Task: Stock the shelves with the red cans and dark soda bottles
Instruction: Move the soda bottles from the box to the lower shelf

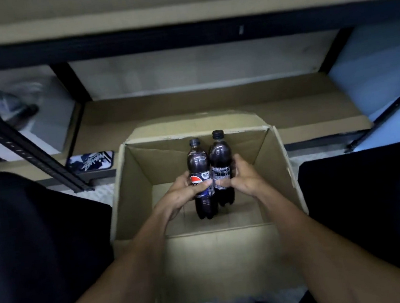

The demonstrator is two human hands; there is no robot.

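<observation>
My left hand (pixel 182 192) is wrapped round the left bottle (pixel 198 162) at its label. My right hand (pixel 245 178) is wrapped round the right bottle (pixel 219 152). Both dark bottles are upright, capped, touching side by side, inside the open cardboard box (pixel 133 188) before the low shelf (pixel 213 102).

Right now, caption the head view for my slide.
In a cardboard box, left hand grips the logo bottle, right hand the second bottle.

We see thru one wide-angle head cam, facing fwd & steeply down into the open brown cardboard box (pixel 136 196) close below us; black-framed metal shelf unit (pixel 181 37) sits just beyond, across frame top.
</observation>
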